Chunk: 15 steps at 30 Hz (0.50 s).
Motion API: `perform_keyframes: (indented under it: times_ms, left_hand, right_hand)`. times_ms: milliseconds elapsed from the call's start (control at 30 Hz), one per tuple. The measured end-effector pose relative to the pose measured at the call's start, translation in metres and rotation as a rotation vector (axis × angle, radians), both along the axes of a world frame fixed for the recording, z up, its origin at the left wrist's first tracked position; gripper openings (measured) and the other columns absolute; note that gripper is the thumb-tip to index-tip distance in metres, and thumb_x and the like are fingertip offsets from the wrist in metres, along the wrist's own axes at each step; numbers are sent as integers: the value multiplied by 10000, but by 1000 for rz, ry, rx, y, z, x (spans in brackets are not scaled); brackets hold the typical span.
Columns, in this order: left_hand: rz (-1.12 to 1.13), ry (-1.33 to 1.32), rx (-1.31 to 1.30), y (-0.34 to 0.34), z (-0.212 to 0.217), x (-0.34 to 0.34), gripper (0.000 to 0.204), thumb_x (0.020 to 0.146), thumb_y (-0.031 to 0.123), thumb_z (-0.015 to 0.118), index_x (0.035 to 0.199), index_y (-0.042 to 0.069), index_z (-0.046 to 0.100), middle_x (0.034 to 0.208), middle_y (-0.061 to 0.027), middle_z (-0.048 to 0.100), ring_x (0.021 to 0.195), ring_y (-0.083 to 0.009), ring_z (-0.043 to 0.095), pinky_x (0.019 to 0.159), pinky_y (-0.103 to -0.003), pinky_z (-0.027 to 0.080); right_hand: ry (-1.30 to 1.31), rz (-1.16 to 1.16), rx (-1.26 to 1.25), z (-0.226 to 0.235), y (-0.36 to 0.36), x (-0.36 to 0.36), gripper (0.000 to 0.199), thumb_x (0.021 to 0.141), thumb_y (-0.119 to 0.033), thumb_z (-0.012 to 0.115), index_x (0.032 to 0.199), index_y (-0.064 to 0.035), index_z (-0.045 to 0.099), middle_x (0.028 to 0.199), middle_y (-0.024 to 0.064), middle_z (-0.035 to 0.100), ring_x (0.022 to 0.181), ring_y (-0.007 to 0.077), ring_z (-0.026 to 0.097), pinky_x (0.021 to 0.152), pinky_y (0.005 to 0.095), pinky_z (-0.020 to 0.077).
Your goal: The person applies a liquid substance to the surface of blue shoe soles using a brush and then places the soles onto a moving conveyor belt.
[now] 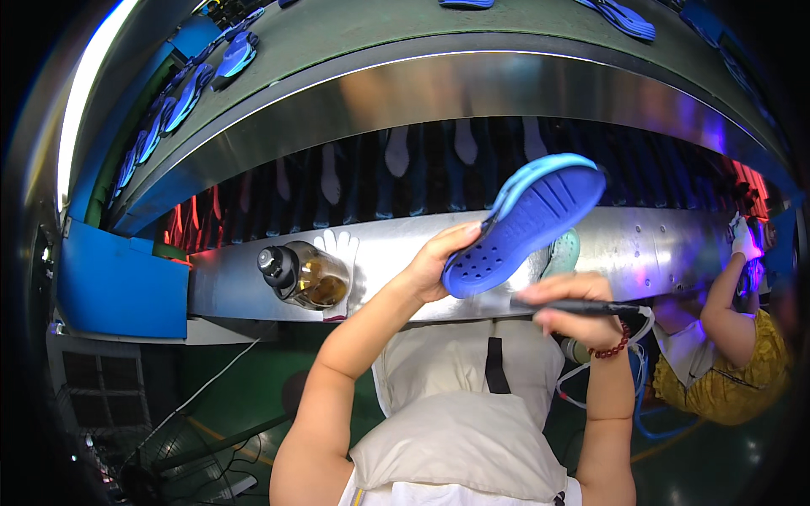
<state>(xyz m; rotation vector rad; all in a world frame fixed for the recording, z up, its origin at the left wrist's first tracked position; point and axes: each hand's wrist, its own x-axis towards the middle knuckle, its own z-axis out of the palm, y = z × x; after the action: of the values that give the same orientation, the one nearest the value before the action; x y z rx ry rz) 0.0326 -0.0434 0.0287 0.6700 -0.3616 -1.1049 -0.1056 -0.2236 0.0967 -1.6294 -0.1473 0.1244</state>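
Observation:
My left hand [439, 263] is closed around the heel end of a blue shoe sole [553, 202] and holds it tilted above the metal ledge. The sole has a light-blue rim, grooves in its wide front part and small holes near the heel. Just right of the heel, my right hand [582, 308] grips a black pen-shaped tool [601, 309] with a pale cable at its rear end. The tool's tip is blurred, pointing left, apart from the sole. Behind the sole, a pale green sole-shaped piece [566, 250] is partly hidden on the ledge.
A dark-capped bottle [314, 278] of amber liquid stands on the metal ledge [396, 236] at left, beside a white glove [339, 247]. Blue soles [234, 59] lie on the green conveyor belt [354, 42] beyond. At right sits another person [730, 337] wearing a white glove.

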Motion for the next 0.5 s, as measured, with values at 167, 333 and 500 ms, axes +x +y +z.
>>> perform_keyframes:
  times_ms: [167, 333, 500]
  left_hand:
    - [-209, -139, 231, -1, 11, 4, 430, 878, 300, 463, 1139, -40, 491, 1051, -153, 577, 904, -183, 587, 789, -274, 473]
    - [-233, 34, 306, 9, 16, 1, 409, 847, 290, 507, 1087, -40, 529, 995, -133, 598, 855, -159, 587, 736, -254, 474]
    - [-275, -223, 392, 16, 19, 5, 518, 831, 376, 487, 1143, -37, 491, 1050, -182, 570, 877, -224, 590, 748, -309, 488]
  right_hand:
    - [-370, 233, -378, 2, 5, 14, 210, 670, 14, 691, 874, -2, 648, 918, 147, 643, 870, 245, 630, 766, 289, 500]
    - [-364, 271, -339, 10, -16, 17, 219, 664, 20, 693, 877, -7, 650, 923, 133, 645, 893, 234, 625, 775, 303, 501]
    - [-304, 380, -488, 18, -22, 10, 206, 677, 16, 681, 878, -8, 644, 925, 149, 641, 888, 245, 625, 776, 297, 497]
